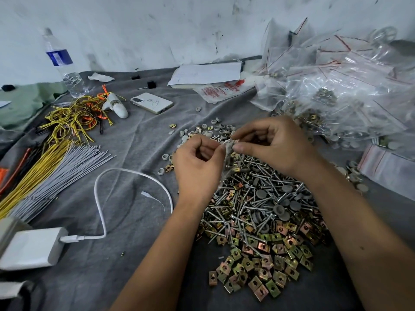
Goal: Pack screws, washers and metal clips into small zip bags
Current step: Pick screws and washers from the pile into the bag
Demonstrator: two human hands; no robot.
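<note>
Both hands meet over the far end of the pile: the left hand [198, 163] and the right hand [272, 143] each have fingers curled and pinch the top of a small clear bag [227, 153] that hangs between them with bits inside. Right under it lie long screws [251, 205], with gold clips [262, 263] nearer, round washers [215, 129] farther away, and filled bags [350, 90] heaped far right on the gray cloth [125, 254].

We hold both forearms stretched forward, wrists close together. Our left hand [198, 163] curls its fingers inward, thumb pinching against them; our right hand [272, 143] pinches likewise, knuckles up.
</note>
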